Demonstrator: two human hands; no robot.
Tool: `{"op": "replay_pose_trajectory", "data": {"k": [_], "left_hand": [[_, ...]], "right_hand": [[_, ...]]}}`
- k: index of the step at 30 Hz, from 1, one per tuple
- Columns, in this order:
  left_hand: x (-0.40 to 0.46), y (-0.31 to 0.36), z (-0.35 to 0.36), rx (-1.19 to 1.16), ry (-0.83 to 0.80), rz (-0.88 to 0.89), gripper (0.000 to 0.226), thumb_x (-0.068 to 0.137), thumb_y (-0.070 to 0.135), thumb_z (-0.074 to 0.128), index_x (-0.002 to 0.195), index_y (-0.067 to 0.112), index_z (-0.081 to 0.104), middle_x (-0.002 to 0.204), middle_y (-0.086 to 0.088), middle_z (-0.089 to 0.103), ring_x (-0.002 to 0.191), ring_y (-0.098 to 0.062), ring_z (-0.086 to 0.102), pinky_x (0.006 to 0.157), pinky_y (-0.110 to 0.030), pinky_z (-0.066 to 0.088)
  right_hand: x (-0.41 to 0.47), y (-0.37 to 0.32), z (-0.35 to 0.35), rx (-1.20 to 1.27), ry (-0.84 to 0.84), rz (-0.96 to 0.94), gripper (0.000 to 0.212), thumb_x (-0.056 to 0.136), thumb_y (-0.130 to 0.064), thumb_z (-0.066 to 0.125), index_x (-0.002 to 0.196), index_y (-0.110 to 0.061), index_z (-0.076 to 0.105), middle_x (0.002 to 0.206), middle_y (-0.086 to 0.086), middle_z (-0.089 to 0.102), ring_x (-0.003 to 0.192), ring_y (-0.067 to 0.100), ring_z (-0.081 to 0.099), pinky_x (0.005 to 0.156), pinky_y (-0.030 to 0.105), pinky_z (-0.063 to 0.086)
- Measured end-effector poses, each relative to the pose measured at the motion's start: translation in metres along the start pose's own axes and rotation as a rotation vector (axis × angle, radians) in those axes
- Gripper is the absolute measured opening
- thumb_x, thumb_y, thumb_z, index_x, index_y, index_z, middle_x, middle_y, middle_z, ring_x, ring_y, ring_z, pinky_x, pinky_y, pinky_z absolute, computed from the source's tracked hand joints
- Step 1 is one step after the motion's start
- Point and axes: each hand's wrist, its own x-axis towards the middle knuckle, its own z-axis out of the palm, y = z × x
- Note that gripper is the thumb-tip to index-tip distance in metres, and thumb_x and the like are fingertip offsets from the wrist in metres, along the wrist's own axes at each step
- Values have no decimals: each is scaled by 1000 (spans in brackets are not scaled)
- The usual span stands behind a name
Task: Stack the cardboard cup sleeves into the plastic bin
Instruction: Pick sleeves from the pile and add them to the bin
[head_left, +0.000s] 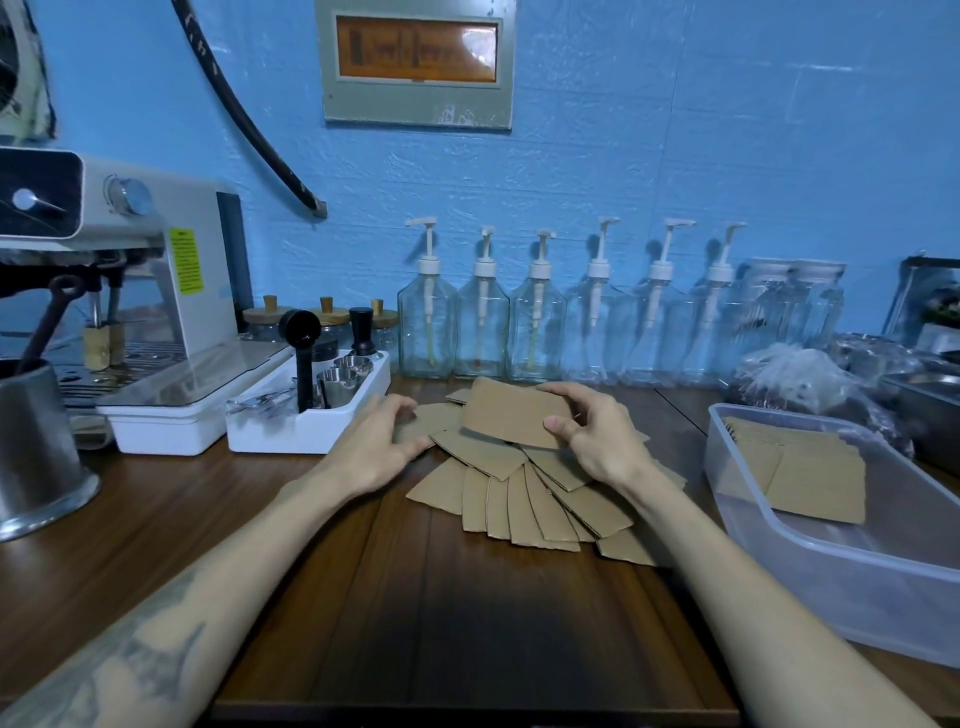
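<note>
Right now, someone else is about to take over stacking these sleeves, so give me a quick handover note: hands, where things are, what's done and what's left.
Right hand: grips one cardboard sleeve, raised above the pile, thumb on top.
Left hand: fingers curled on a sleeve at the left edge of the pile.
Loose sleeves: fanned out on the wooden table, straight ahead.
Plastic bin: on the right, apart from the pile.
Done: a small stack of sleeves already lies in the bin's far end.
Left: move the held sleeve and the rest of the fanned pile into the bin.
</note>
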Motion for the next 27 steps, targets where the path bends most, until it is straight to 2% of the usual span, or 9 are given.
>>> {"op": "replay_pose_trajectory", "data": {"k": [4, 9, 13, 15, 18, 22, 24, 25, 27], "left_hand": [[4, 5, 11, 65, -113, -34, 64, 93, 51, 57, 144, 16, 40, 146, -4, 39, 134, -19, 42, 110, -34, 35], [17, 18, 19, 206, -142, -8, 76, 87, 71, 48, 145, 23, 42, 145, -4, 40, 134, -24, 41, 109, -42, 36], [20, 22, 27, 285, -176, -35, 85, 80, 81, 44, 143, 25, 45, 140, -4, 43, 129, -26, 42, 107, -41, 34], [20, 22, 28, 281, -197, -49, 85, 77, 83, 47, 139, 25, 50, 137, -4, 44, 127, -26, 42, 108, -41, 34], [19, 22, 24, 172, -190, -74, 77, 71, 79, 61, 126, 25, 60, 131, -3, 47, 124, -25, 46, 109, -43, 37], [15, 22, 18, 48, -213, -112, 50, 70, 65, 76, 103, 31, 59, 124, -4, 49, 121, -25, 49, 108, -44, 39], [13, 21, 16, -60, -203, -148, 45, 71, 55, 80, 99, 28, 58, 122, -4, 51, 118, -24, 51, 106, -42, 41], [11, 21, 15, -148, -193, -173, 45, 72, 48, 83, 100, 24, 58, 117, -3, 54, 114, -22, 53, 102, -38, 44], [6, 20, 12, -350, -160, -221, 43, 72, 36, 86, 101, 18, 60, 105, 0, 58, 103, -18, 56, 84, -29, 47]], "right_hand": [[1, 3, -1, -37, 3, 13, 40, 93, -15, 67, 129, -30, 63, 121, 5, 67, 115, 22, 57, 106, 35, 42], [1, 7, -2, -58, -7, 36, 38, 93, -15, 67, 128, -29, 64, 112, 7, 69, 111, 23, 58, 94, 27, 41], [2, 10, -3, -59, -2, 46, 38, 93, -16, 66, 128, -31, 63, 107, -4, 63, 106, 12, 53, 90, 19, 33], [3, 10, -3, -62, -3, 43, 38, 94, -16, 66, 129, -31, 63, 105, -1, 65, 104, 13, 55, 88, 16, 32], [4, 8, -3, -33, 4, 30, 38, 94, -15, 66, 129, -28, 63, 106, 5, 68, 102, 19, 57, 89, 20, 36], [5, 7, -5, -2, 44, 30, 38, 93, -14, 66, 128, -29, 64, 91, -7, 62, 95, 14, 54, 83, 16, 35], [4, 6, -5, 16, 64, 24, 37, 93, -13, 66, 127, -28, 64, 88, -12, 61, 92, 14, 55, 82, 15, 36], [4, 5, -5, 28, 70, 24, 37, 93, -12, 66, 127, -27, 64, 89, -11, 61, 92, 14, 56, 84, 17, 38], [4, 4, -5, 49, 77, 32, 37, 93, -12, 66, 128, -25, 64, 96, -5, 64, 94, 17, 58, 88, 23, 43]]}}
